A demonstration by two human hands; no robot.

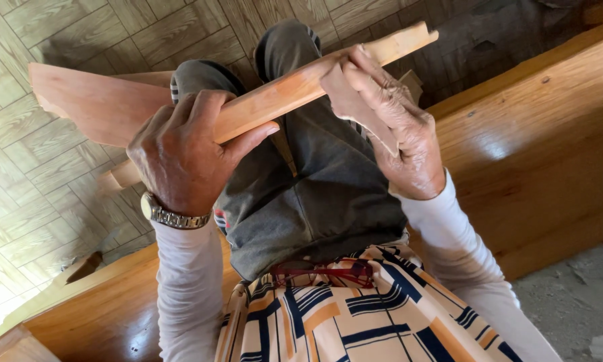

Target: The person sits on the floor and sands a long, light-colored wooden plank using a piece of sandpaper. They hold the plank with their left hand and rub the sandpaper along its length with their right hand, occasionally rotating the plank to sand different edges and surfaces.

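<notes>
Left grip: my left hand (181, 157) closed around the long pale-orange wooden piece (281, 97), thumb along its side.
Right grip: my right hand (395, 127) pressed a folded brown sandpaper sheet (348, 104) against it.
Wooden piece: lay slanted above my grey-trousered knees (315, 181).
Surroundings: polished wooden bench (536, 154), wood-pattern floor (26, 188).

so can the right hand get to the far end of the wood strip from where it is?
Probably yes. The right hand presses sandpaper on the wood strip; the far end shows bare, while the left hand grips lower down.
</notes>
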